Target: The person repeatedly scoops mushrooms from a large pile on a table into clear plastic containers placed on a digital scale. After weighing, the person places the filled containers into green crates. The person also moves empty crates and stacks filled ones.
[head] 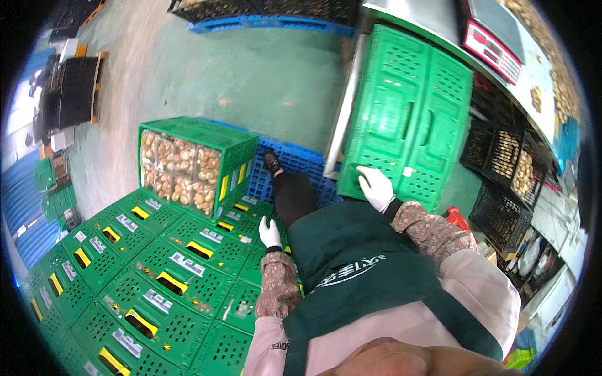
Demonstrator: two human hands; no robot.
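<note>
My right hand [377,190], in a white glove, touches the near end of a green plastic crate panel [390,110] with slots and two hand-hold cutouts. Whether the crate under it is folded flat I cannot tell. Lower and to the left, my left hand [270,233], also gloved in white, is held with fingers apart and holds nothing. It hangs beside stacked green plastic crates [188,282] with yellow handle openings and printed labels. One more green crate [202,129] stands on that stack, filled with clear bags of mushrooms [178,167].
A blue plastic pallet [301,157] lies by my foot [271,160]. A digital scale [494,47] stands on the worktable with loose mushrooms [564,84]. Black crates [501,218], some holding mushrooms, stand below at right. Another blue pallet [273,22] carries a dark load.
</note>
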